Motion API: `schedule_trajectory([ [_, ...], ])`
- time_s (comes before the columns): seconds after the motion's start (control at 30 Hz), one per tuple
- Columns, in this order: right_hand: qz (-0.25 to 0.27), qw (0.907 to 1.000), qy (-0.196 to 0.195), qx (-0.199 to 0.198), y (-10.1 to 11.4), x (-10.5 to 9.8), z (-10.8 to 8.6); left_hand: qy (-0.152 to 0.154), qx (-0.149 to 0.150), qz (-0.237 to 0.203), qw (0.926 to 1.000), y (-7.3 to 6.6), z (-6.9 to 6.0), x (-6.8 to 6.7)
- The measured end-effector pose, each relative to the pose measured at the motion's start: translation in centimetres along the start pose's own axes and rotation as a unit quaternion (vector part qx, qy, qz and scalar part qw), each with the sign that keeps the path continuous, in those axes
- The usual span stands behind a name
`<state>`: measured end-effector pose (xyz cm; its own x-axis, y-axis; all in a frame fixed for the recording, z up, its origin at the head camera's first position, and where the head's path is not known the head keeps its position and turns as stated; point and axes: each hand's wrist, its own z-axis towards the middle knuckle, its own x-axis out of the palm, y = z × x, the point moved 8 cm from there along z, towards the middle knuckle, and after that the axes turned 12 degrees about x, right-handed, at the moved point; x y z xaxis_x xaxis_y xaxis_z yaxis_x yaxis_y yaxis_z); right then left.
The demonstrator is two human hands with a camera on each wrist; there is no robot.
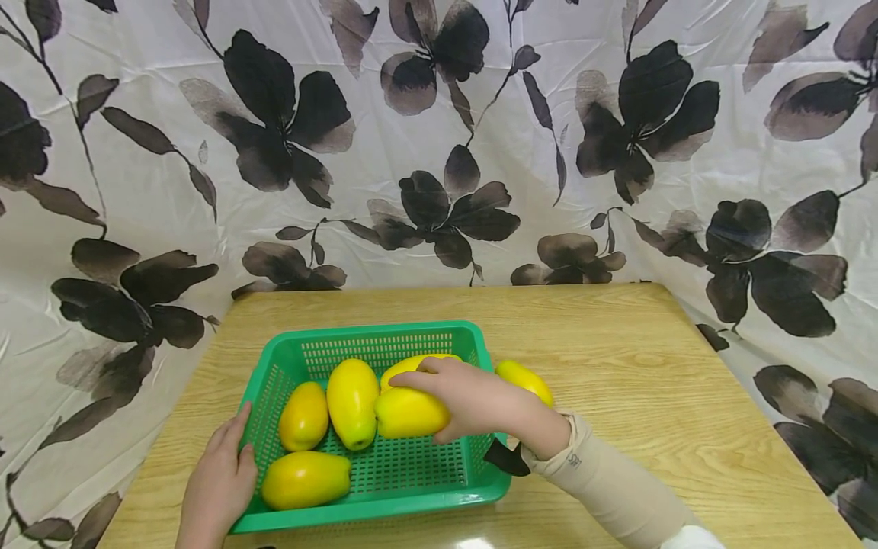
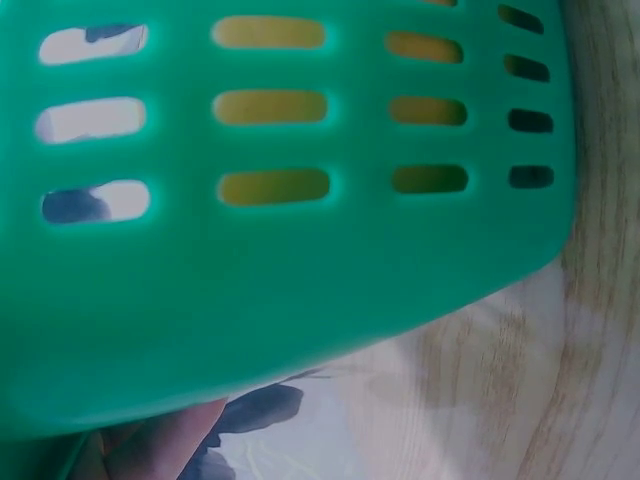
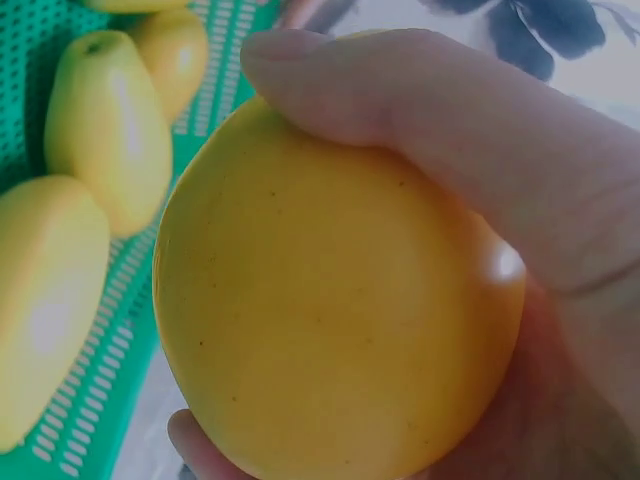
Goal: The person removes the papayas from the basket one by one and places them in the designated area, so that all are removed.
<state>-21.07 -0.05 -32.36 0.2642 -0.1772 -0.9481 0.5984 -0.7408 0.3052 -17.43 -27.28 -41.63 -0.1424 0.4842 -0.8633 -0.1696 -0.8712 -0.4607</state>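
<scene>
My right hand (image 1: 473, 398) grips a yellow papaya (image 1: 411, 413) over the right half of a green plastic basket (image 1: 373, 329). In the right wrist view the thumb and fingers wrap round the papaya's smooth, faintly speckled skin. Three more papayas lie in the basket's left half: an upright one (image 1: 353, 404), a smaller one (image 1: 304, 416) and one lying sideways (image 1: 305, 480). Another papaya (image 1: 418, 364) is partly hidden behind my right hand. At the basket's left rim, my left hand (image 1: 219, 476) holds the edge; the left wrist view shows the slotted wall (image 2: 280, 270) close up.
Outside the basket, to its right, one more papaya (image 1: 524, 381) rests on the wooden table (image 1: 617, 358), partly behind my right forearm. A floral cloth (image 1: 439, 137) hangs behind the table and along its sides. A dark strap (image 1: 507, 457) hangs by my right wrist.
</scene>
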Motion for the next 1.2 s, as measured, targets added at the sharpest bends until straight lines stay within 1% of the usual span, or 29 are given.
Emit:
schedule_trajectory([
  [0.23, 0.034, 0.9986, -0.035, 0.020, -2.0, -1.3, -1.5, -0.013, 0.009, 0.003, 0.9999, -0.3, 0.0, -0.3],
  [0.4, 0.077, 0.9947, -0.046, 0.050, -4.0, -1.6, -2.8, -0.008, 0.007, 0.001, 0.9999, -0.4, 0.1, -0.2],
  [0.5, 0.093, 0.9916, -0.062, 0.065, -5.2, -2.0, -3.7, -0.006, 0.005, 0.001, 1.0000, -0.5, 0.1, -0.2],
  [0.7, 0.110, 0.9855, -0.100, 0.082, -7.3, -2.6, -5.3, -0.003, 0.004, 0.001, 1.0000, -0.4, 0.1, -0.2],
  [0.97, 0.123, 0.9764, -0.134, 0.116, -10.1, -2.4, -7.4, -0.005, 0.004, -0.001, 1.0000, -0.4, 0.1, 0.0],
  [1.2, 0.132, 0.9671, -0.169, 0.137, -12.7, -2.5, -8.8, 0.014, -0.011, 0.000, 0.9998, 0.0, 0.1, 0.2],
])
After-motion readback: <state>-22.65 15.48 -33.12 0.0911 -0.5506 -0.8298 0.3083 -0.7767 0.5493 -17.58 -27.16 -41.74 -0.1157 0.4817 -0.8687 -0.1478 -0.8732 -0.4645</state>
